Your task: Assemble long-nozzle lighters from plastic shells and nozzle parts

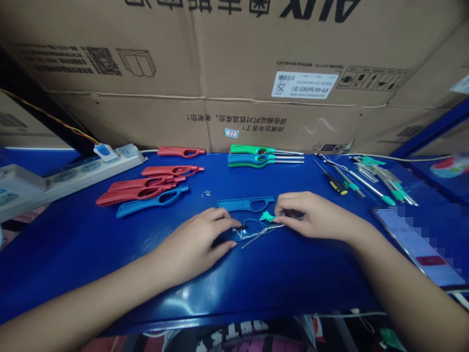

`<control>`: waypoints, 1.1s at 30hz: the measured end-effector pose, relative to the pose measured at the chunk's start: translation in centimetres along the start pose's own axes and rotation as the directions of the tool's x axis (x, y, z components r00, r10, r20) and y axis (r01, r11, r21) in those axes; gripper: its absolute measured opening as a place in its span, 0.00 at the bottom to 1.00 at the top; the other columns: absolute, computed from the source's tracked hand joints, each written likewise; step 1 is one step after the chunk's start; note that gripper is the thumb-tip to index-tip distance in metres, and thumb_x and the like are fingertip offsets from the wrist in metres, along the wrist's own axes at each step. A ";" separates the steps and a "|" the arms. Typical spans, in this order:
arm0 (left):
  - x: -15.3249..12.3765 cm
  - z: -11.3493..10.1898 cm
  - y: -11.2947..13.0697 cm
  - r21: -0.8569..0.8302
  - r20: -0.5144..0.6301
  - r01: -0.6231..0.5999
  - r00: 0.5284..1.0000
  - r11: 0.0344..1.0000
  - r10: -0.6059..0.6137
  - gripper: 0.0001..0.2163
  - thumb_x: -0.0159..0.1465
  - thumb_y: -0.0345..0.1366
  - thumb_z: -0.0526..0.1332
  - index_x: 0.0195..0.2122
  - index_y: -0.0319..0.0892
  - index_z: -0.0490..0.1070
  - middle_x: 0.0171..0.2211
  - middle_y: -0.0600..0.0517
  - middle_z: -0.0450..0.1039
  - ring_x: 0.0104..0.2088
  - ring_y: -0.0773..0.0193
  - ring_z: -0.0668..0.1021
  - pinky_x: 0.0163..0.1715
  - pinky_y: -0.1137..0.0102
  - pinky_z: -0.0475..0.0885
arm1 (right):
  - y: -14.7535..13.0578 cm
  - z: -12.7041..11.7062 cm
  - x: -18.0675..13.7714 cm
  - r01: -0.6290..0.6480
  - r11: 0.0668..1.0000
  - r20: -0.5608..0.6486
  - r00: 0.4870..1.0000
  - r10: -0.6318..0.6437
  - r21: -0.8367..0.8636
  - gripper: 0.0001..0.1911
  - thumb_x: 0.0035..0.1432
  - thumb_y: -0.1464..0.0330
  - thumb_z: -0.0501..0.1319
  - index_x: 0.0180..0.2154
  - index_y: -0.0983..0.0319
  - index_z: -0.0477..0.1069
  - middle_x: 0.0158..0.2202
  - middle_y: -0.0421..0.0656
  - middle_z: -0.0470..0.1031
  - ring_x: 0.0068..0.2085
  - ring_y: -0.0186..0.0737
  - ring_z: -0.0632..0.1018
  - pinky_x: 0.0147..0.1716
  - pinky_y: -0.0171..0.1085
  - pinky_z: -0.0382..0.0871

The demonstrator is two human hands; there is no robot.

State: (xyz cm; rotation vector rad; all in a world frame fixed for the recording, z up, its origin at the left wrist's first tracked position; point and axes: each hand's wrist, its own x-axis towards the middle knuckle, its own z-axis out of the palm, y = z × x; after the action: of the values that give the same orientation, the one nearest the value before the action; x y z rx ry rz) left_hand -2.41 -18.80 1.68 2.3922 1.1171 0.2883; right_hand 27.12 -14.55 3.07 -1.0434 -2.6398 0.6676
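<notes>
- Leaving a broad stretch of blue tabletop (234, 288) between forearms, down to its front edge, with a cardboard box (238, 73) behind.
- Bordered by red lighter casings (137, 186) at left, a smartphone (417, 244) at right.
- Gripping with left hand (205, 239) a blue lighter half-shell (239, 238) mid-table, thumb and fingers along opposite sides.
- Bunching right hand's (311, 215) fingertips beside a green plastic piece (267, 216); cannot tell exactly what pinching.

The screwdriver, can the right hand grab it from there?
Probably yes: the screwdriver lies just beyond the right hand with nothing on top. But that hand is at the tube, so it may need freeing first.
</notes>
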 end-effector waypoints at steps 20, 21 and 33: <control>0.3 0.3 -0.1 -0.075 -0.014 0.002 1.000 0.997 -0.003 0.15 0.69 0.34 0.63 0.57 0.44 0.72 0.47 0.48 0.71 0.49 0.55 0.76 0.53 0.58 0.73 | -1.2 1.9 1.1 0.232 0.963 0.009 0.972 -0.233 -0.138 0.08 0.70 0.69 0.56 0.40 0.61 0.73 0.38 0.43 0.75 0.40 0.39 0.72 0.44 0.41 0.61; 0.3 0.3 -0.1 -0.080 -0.017 -0.001 1.000 0.997 -0.001 0.15 0.69 0.34 0.63 0.56 0.44 0.72 0.47 0.48 0.71 0.49 0.56 0.76 0.53 0.58 0.73 | -1.2 2.0 1.2 0.236 0.962 0.008 0.971 -0.238 -0.139 0.08 0.70 0.69 0.56 0.40 0.61 0.73 0.38 0.43 0.74 0.41 0.39 0.72 0.44 0.41 0.62; 0.3 0.3 -0.1 -0.099 -0.020 -0.016 1.000 0.995 0.014 0.13 0.69 0.33 0.63 0.55 0.44 0.73 0.46 0.48 0.72 0.49 0.55 0.76 0.52 0.59 0.73 | -0.7 3.5 1.7 0.267 0.964 -0.068 0.961 -0.267 -0.003 0.07 0.69 0.69 0.58 0.41 0.61 0.75 0.41 0.46 0.73 0.44 0.39 0.73 0.47 0.41 0.68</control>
State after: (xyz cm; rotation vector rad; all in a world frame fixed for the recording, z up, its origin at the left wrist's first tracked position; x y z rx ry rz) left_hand -2.18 -18.58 1.37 2.3156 1.0682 0.3638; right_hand 24.26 -14.99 0.44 -0.6753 -2.6488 0.5695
